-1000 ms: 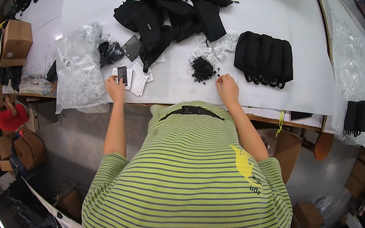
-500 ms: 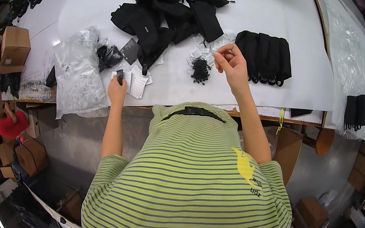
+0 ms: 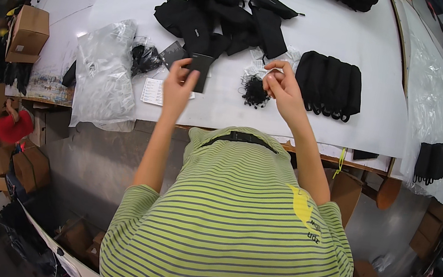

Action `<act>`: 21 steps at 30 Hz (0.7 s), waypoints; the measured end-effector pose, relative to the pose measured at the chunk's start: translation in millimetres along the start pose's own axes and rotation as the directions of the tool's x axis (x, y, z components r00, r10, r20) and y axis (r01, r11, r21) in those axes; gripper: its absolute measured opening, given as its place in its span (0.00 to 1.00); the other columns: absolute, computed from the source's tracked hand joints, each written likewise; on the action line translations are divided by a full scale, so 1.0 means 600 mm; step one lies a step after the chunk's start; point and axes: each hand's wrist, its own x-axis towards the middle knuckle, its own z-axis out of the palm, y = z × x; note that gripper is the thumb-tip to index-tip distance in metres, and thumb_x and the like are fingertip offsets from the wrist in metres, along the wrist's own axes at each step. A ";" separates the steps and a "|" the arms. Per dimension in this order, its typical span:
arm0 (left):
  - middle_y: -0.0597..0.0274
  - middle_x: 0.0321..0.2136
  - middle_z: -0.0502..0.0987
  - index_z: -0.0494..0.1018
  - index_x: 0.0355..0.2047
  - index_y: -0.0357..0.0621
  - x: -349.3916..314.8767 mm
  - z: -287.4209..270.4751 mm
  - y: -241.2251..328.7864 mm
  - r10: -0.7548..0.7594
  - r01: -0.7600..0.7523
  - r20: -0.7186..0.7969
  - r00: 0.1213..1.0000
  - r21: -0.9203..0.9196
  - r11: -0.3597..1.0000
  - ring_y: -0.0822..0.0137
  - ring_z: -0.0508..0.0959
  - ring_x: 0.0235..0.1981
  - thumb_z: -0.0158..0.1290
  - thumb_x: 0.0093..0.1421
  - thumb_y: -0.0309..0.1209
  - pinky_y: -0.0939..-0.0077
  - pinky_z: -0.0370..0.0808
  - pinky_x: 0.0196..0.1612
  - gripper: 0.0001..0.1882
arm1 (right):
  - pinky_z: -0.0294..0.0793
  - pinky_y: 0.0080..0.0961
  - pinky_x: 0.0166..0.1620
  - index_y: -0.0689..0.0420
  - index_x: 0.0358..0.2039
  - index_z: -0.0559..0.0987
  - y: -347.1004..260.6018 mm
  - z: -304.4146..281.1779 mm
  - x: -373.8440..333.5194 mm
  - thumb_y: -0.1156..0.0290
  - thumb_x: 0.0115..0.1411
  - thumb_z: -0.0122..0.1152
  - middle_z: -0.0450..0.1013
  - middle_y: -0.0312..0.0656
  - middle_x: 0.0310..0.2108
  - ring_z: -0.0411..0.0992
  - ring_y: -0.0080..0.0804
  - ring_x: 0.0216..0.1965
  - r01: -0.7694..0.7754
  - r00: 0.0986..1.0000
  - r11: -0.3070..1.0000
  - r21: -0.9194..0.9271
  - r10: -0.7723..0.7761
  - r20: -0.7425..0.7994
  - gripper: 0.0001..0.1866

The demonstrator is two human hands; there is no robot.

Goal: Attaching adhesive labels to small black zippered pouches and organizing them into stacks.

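Note:
My left hand [image 3: 178, 87] pinches a flat black hang tag [image 3: 201, 73] and holds it up over the white table [image 3: 220, 109]. White printed labels [image 3: 152, 92] lie on the table beside this wrist. My right hand [image 3: 285, 86] is raised with thumb and fingers drawn together; whatever sits in the pinch is too small to make out. Just left of its fingers is a small heap of black tag strings [image 3: 255, 92]. Several black fabric pouches [image 3: 330, 85] lie side by side to its right. Another dark tag [image 3: 172, 52] rests behind my left hand.
Loose black pouches [image 3: 216, 17] are heaped farther back. A clear plastic bag [image 3: 106, 75] with white contents sits at the left, near a cardboard box [image 3: 29, 32]. More black pouches [image 3: 432, 162] lie on plastic sheeting at the far right. A person in red [image 3: 14, 125] is at left.
My left hand has moved right and away from the table's front edge, lifting the black tag. My right hand stays pinched near the strings. The view has shifted slightly.

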 end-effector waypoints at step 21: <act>0.55 0.24 0.76 0.71 0.43 0.47 -0.086 0.086 0.125 0.172 -0.222 0.283 0.944 0.153 0.963 0.63 0.77 0.22 0.53 0.53 0.25 0.74 0.72 0.25 0.16 | 0.71 0.16 0.30 0.60 0.43 0.61 -0.002 0.023 -0.037 0.79 0.54 0.53 0.73 0.39 0.23 0.73 0.22 0.25 -0.015 0.999 1.000 -0.017 0.015 -0.053 0.17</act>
